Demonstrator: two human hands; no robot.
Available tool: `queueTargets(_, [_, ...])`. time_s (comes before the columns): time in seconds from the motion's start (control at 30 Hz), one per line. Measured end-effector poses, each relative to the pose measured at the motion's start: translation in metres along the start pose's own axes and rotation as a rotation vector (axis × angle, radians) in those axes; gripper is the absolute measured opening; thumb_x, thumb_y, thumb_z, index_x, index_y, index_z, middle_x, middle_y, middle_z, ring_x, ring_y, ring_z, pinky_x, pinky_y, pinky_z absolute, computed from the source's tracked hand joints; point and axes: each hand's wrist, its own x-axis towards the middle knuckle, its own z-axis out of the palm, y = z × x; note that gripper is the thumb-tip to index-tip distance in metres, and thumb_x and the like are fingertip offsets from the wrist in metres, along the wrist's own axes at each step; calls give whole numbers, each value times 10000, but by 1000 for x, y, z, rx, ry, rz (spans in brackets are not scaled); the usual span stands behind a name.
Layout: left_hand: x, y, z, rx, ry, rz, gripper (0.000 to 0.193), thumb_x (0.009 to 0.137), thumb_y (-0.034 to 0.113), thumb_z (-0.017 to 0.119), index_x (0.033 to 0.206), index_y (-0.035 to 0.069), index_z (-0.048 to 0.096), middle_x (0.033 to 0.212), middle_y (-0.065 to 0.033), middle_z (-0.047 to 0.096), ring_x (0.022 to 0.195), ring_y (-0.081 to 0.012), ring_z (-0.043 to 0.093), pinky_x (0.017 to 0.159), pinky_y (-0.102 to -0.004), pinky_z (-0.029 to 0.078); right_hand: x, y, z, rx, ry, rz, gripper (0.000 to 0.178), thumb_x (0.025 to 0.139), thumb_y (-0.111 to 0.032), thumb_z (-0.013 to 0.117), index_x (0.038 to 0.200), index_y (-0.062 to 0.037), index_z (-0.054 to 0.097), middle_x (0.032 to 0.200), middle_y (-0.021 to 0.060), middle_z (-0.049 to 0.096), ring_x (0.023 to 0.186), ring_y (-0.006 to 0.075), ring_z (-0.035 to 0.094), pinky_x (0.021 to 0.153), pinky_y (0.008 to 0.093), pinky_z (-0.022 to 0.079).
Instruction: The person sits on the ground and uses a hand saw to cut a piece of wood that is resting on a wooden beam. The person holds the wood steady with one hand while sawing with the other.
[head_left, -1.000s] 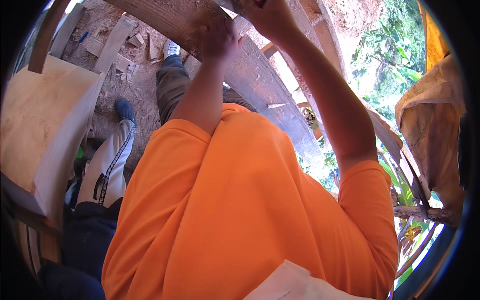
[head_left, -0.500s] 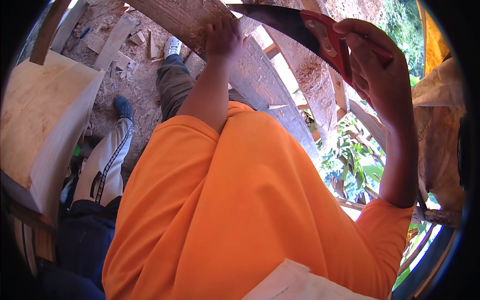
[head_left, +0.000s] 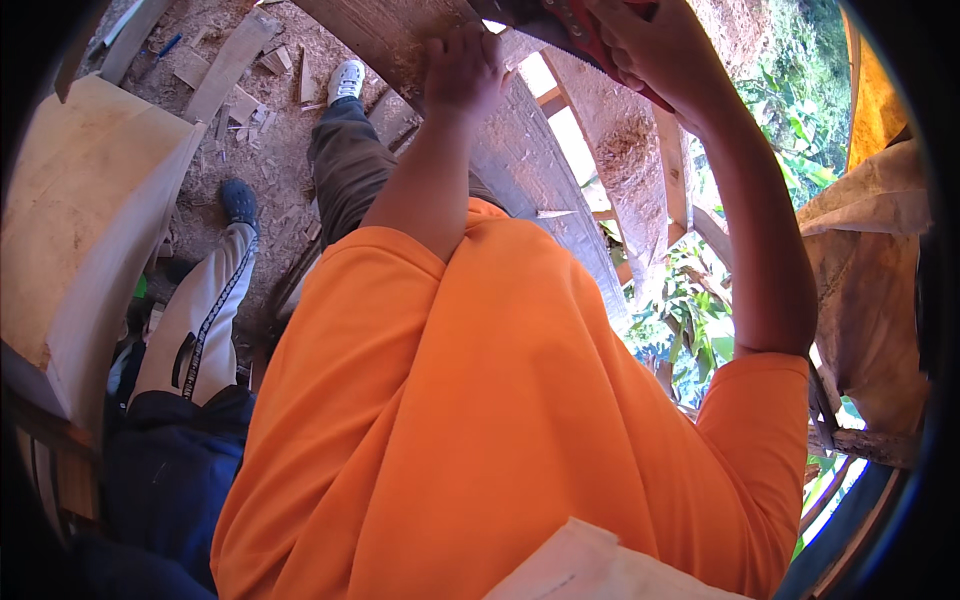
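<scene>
Handsaw (head_left: 545,28) shifted up-left since earlier frame; right hand (head_left: 648,55) grips red handle (head_left: 592,40), likely best hold. Blade probably light, stiff. Left hand (head_left: 465,75) atop plank (head_left: 535,160), near far edge; grasp unclear.

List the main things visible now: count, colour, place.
Handsaw: one, red and dark, top centre
Boards: count unclear, brown-grey, top centre
Slab: one, tan, left
Wood scraps: many, tan, upper-left ground
Other person: one, pale trousers, lower left
Foliage: uncountable, green, right
Brown sheet: one, right edge
Orange shirt: one, centre
Left hand: one, bare, on boards
Right hand: one, bare, top, holding handsaw
</scene>
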Motion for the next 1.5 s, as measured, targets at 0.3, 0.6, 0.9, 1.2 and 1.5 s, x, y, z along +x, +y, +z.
queueTargets(0.3, [1, 0, -2, 38, -52, 19, 582, 817, 529, 767, 1126, 94, 534, 1141, -110, 581, 1087, -286, 564, 905, -509, 399, -27, -14, 9, 12, -9, -12, 211, 1043, -127, 571, 1174, 2, 673, 853, 40, 693, 602, 72, 554, 507, 239, 426])
queueTargets(0.6, [7, 2, -7, 0, -53, 29, 546, 838, 528, 748, 1110, 103, 541, 1099, -108, 582, 1035, -280, 569, 875, -496, 395, -78, 8, -17, 60, 85, -110, 241, 1068, -145, 583, 1277, -64, 672, 602, -95, 459, 464, -23, 298, 416, 198, 229])
queueTargets(0.9, [6, -3, -8, 25, -7, 18, 572, 806, 525, 772, 1085, 98, 515, 1067, -117, 574, 1011, -293, 571, 848, -499, 395, -83, -15, -56, 63, -6, -23, 273, 1084, -159, 555, 1310, -32, 639, 581, -95, 414, 443, -23, 292, 404, 192, 237])
queueTargets(1.2, [2, 2, -7, -51, 28, 63, 601, 763, 495, 813, 1089, 96, 503, 1091, -108, 580, 1020, -284, 570, 825, -498, 398, 91, 61, 47, -148, 106, -165, 201, 986, -150, 609, 1061, -11, 733, 820, 63, 722, 738, 136, 649, 660, 315, 524])
queueTargets(1.5, [6, 4, -6, -6, -26, 16, 567, 782, 504, 797, 1064, 98, 519, 1069, -108, 575, 1024, -285, 569, 854, -498, 401, -96, -1, -58, 74, 39, -40, 261, 1080, -170, 570, 1283, -31, 656, 595, -88, 430, 449, -14, 297, 410, 201, 247])
